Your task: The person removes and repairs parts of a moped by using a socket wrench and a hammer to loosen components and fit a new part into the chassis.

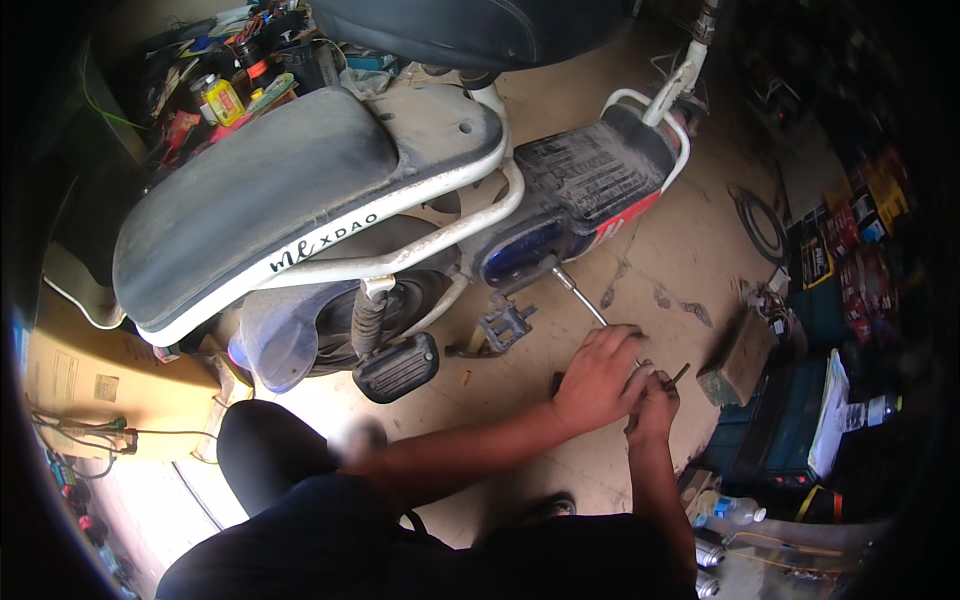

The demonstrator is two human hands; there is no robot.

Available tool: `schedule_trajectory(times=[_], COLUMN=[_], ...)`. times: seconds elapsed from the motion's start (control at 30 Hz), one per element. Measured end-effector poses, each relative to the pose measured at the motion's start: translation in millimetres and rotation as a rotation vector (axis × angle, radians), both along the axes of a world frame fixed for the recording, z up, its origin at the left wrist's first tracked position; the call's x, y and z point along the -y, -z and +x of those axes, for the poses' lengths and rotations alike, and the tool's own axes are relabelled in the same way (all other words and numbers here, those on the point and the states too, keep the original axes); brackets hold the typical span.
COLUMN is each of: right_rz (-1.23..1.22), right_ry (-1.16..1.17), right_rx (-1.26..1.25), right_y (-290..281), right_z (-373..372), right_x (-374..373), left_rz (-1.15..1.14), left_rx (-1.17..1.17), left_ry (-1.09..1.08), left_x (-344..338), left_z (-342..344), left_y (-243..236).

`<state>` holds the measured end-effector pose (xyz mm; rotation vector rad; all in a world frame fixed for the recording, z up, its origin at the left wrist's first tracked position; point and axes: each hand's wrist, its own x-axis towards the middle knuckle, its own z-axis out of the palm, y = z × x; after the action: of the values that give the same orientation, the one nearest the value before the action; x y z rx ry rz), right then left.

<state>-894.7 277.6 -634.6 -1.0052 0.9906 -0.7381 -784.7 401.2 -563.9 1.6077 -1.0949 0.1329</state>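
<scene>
A long-shafted socket wrench (587, 302) runs from the side of a dusty electric scooter (530, 253) down toward me. Its far end meets the scooter's body below the footboard, by the dark blue panel. My left hand (598, 378) is closed over the near part of the shaft, fingers curled around it. Just right of it, touching, my right hand (654, 408) grips the wrench's handle end, and a dark bar tip sticks out past its fingers. The handle's exact shape is hidden by both hands. A black pedal (507, 326) sits left of the shaft.
The scooter's rear seat (255, 185) and black footpeg (397, 368) stand to the left. On the right are a worn box (738, 357), a plastic bottle (738, 510) and stacked packages (860, 250). A cardboard box (110, 370) stands far left; a coiled black tube (760, 225) lies on the floor.
</scene>
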Motion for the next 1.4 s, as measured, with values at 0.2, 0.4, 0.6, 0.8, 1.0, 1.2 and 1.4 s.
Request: schedule_trajectory(times=[0.2, 0.4, 0.6, 0.8, 1.0, 1.2, 1.4], right_rz=[-0.021, 0.039, -0.004, -0.015, 0.008, 0.003, -0.005], right_ry=[0.009, 0.183, -0.03, 0.014, 0.006, 0.031, 0.015], right_rx=[0.022, 0.149, -0.082, -0.09, -0.083, -0.089, -0.077], right_y=[-1, -33, -15, -12, -15, -14, -11], right_z=[0, 15, 3, 2, 0, 3, 2], right_x=[-7, -27, -9, -9, -8, -12, -8], left_rz=[0.093, 0.058, 0.069, 0.184, 0.095, 0.198, 0.423], left_rx=[-0.027, 0.03, -0.547, -0.37, -0.237, -0.384, -0.304], left_ry=[0.107, 0.101, -0.404, -0.848, -0.751, -0.694, -0.638], left_x=[28, 32, -56, -100, -74, -64, -67], left_z=[-7, -11, -31, 34, 67, 88, 111], left_y=[5, -1, 87, 140, 98, 114, 121])
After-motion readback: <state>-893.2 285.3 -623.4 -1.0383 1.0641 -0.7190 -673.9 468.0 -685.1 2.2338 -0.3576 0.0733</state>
